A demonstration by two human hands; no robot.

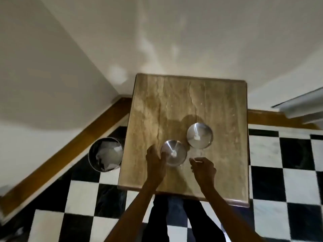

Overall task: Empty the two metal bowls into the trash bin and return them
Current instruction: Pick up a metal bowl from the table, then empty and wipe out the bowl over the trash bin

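Two metal bowls stand on a small wooden table (pixel 174 102). The nearer bowl (pixel 174 151) holds a small white scrap; the farther bowl (pixel 199 135), to its right, also holds a white scrap. My left hand (pixel 154 162) touches the near bowl's left rim, thumb on the edge. A little apart from that bowl on its right, my right hand (pixel 203 169) hovers with its fingers curled and nothing in them. The round metal trash bin (pixel 105 154) stands on the floor left of the table, with crumpled white paper inside.
The table stands against a white wall in a corner. A wooden baseboard (pixel 70 154) runs along the black and white chequered floor (pixel 288 172). My legs are under the table's near edge. A white ledge (pixel 302 105) juts in at the right.
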